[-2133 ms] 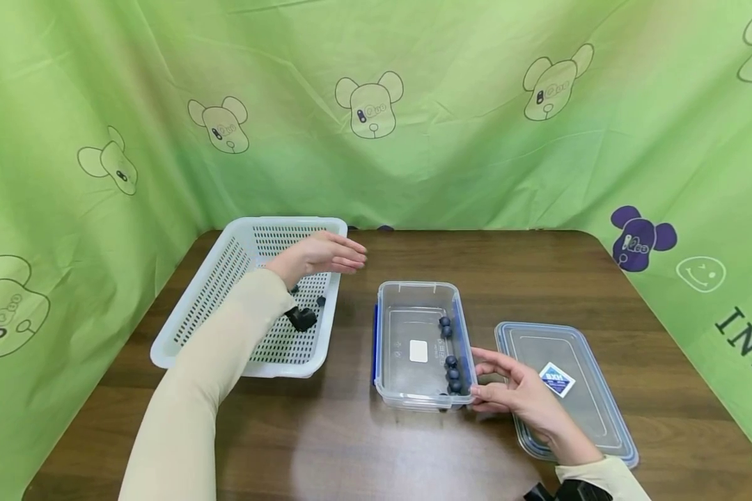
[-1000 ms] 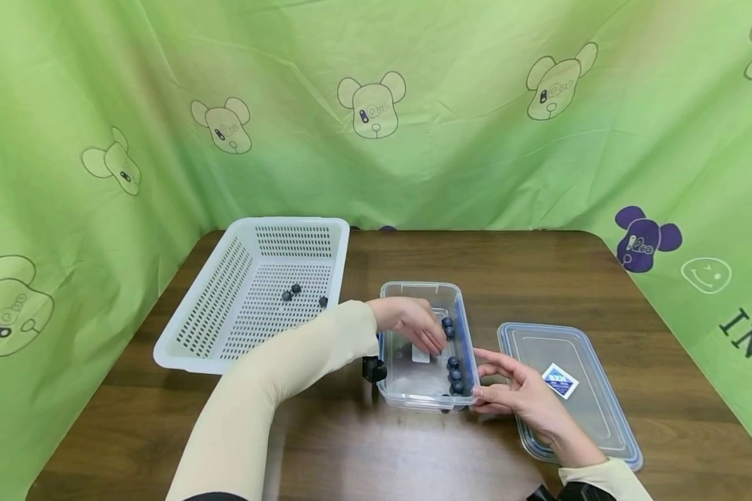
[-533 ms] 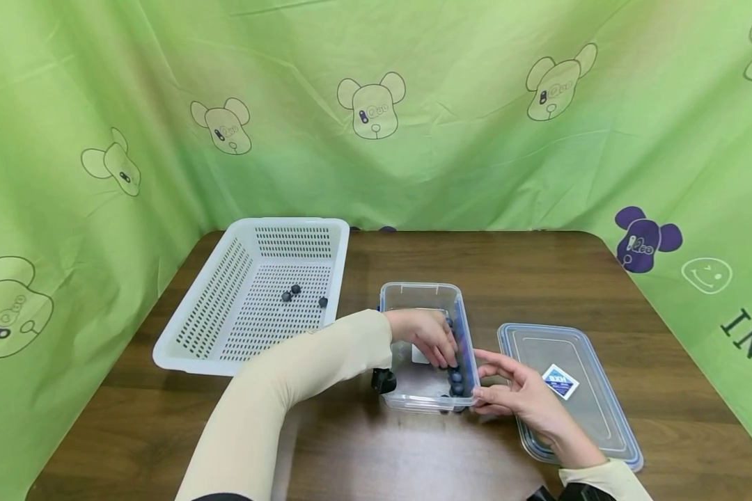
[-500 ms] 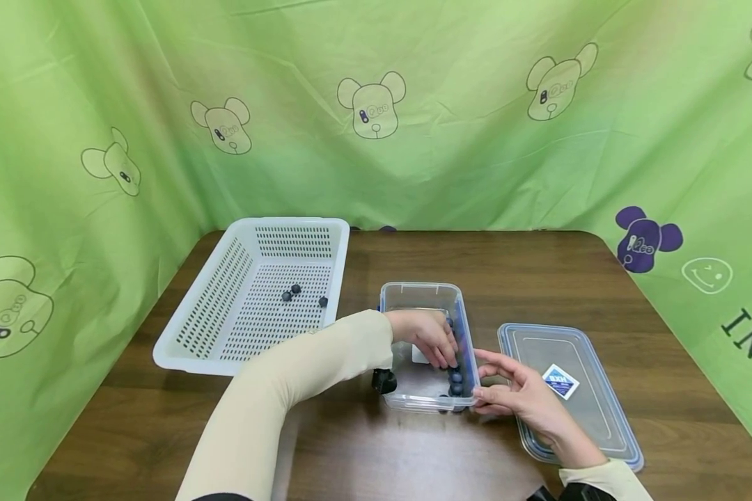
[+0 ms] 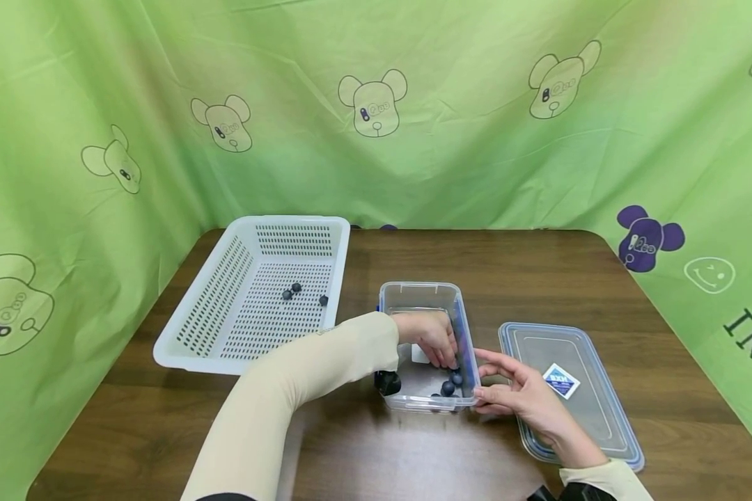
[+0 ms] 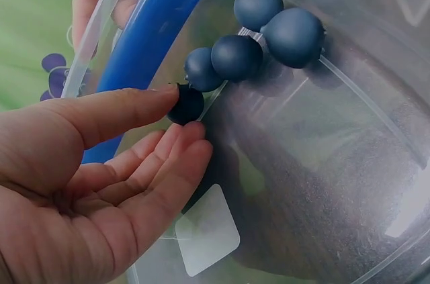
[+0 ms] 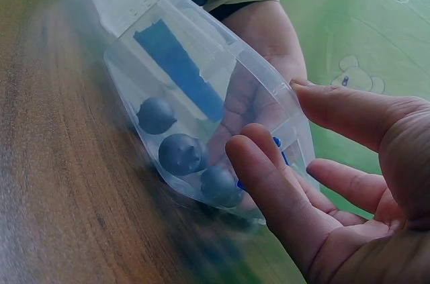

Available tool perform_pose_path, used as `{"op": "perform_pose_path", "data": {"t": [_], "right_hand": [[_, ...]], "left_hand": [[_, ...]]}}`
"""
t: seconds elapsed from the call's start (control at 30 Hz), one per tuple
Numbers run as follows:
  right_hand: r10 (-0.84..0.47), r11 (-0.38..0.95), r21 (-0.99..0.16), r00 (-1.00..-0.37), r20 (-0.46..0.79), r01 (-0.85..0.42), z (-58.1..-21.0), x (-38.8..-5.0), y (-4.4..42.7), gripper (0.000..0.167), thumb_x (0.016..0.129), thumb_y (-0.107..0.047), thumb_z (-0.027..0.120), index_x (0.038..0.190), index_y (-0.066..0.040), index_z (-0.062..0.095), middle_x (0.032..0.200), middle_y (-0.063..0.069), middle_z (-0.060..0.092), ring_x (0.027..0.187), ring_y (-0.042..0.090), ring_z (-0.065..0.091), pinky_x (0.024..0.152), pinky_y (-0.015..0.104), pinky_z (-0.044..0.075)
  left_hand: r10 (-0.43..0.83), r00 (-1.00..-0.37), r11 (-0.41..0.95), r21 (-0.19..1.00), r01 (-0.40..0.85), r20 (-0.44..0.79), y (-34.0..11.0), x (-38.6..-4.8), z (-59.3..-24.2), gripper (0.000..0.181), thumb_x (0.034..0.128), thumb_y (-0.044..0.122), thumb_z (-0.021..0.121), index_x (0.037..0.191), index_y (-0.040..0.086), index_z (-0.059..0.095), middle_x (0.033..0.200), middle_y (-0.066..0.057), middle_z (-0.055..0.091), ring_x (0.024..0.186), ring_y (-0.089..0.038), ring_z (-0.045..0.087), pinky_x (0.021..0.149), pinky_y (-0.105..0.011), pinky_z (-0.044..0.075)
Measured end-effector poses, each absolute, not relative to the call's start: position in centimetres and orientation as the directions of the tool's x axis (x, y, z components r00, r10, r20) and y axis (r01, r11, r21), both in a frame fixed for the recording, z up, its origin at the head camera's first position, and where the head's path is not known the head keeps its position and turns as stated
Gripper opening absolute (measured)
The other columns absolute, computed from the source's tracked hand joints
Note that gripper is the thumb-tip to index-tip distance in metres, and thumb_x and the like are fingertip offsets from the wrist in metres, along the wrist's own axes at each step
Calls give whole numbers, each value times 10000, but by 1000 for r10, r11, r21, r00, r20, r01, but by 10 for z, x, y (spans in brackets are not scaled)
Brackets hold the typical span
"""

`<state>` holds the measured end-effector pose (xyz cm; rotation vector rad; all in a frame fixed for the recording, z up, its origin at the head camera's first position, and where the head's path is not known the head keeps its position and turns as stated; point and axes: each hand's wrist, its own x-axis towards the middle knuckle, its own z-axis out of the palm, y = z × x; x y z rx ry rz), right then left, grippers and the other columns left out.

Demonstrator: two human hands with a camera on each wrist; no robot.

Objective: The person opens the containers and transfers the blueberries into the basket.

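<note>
A clear plastic food container [image 5: 423,402] with blue clips stands on the wooden table. My left hand [image 5: 434,337] reaches down inside it, and the left wrist view shows thumb and fingertips pinching a dark blueberry [image 6: 187,105] by the wall. Other blueberries [image 6: 236,58] lie close by on the container floor, towards its near end in the head view. My right hand [image 5: 526,396] rests its fingertips and thumb against the container's outer right wall, its fingers fairly straight. In the head view the pinched berry is hidden beneath my left hand.
A white perforated basket [image 5: 202,365] stands at the left, with a few blueberries [image 5: 296,287] on its floor. The container's clear lid [image 5: 595,417], with a blue and white label, lies under and beyond my right hand. A green printed curtain [image 5: 445,167] hangs behind the table.
My left hand has come from above the basket into the container and closed on a blueberry by the right wall. Berries at the near end have shifted left. My right hand has stayed put.
</note>
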<state>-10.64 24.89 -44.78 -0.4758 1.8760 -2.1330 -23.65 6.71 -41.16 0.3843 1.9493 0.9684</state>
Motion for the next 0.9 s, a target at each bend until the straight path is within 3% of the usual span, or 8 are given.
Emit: {"op": "perform_pose_path", "data": {"t": [0.23, 0.37, 0.47, 0.63, 0.7, 0.83, 0.9], "right_hand": [[-400, -129, -992, -914, 65, -14, -448, -106, 249, 547, 910, 103, 631, 1336, -236, 588, 1089, 129, 557, 800, 242, 722, 715, 477, 611], [-401, -129, -992, -914, 60, -8, -448, -106, 249, 543, 910, 102, 631, 1339, -228, 582, 1091, 137, 565, 803, 245, 721, 718, 476, 612], [-401, -128, -992, -914, 61, -11, -448, -106, 249, 541, 912, 102, 628, 1338, -228, 580, 1091, 141, 559, 799, 246, 721, 712, 470, 615], [-406, -126, -992, -912, 63, -13, -449, -105, 249, 544, 919, 103, 619, 1349, -229, 576, 1092, 138, 559, 798, 247, 721, 706, 464, 617], [-410, -128, -992, -910, 65, -13, -449, -105, 250, 548, 920, 105, 617, 1349, -234, 577, 1092, 136, 564, 800, 249, 721, 708, 467, 616], [-418, -139, -990, -906, 74, -17, -449, -106, 249, 556, 920, 110, 613, 1345, -246, 581, 1090, 135, 577, 802, 253, 721, 710, 469, 615], [-421, -145, -989, -904, 79, -19, -449, -107, 249, 557, 920, 112, 611, 1347, -245, 580, 1091, 134, 580, 805, 251, 721, 713, 470, 614]], "left_hand": [[623, -530, 641, 763, -76, -576, 65, -238, -410, 115, 836, -112, 722, 780, -41, 651, 651, -103, 645, 590, -146, 617, 620, -259, 609], [658, -518, 619, 784, -41, -547, 61, -242, -405, 29, 852, -112, 704, 869, -100, 683, 696, -158, 676, 600, -158, 628, 615, -266, 608], [671, -518, 593, 803, -53, -530, 58, -245, -398, 79, 856, -121, 695, 931, -134, 675, 703, -178, 676, 601, -167, 629, 609, -265, 606], [689, -523, 551, 831, -73, -503, 52, -250, -383, 82, 861, -124, 686, 934, -106, 655, 665, -119, 657, 603, -152, 634, 619, -241, 601], [701, -522, 533, 843, -70, -486, 49, -252, -377, 79, 869, -115, 684, 940, -98, 656, 678, -107, 661, 642, -173, 654, 672, -263, 613], [720, -525, 482, 871, -92, -454, 41, -258, -362, 151, 887, -114, 668, 1032, -149, 648, 740, -118, 680, 915, -399, 694, 870, -400, 594], [726, -535, 455, 885, -97, -432, 36, -261, -355, 193, 892, -116, 663, 1076, -168, 639, 770, -123, 691, 1003, -440, 666, 925, -451, 560]]}}
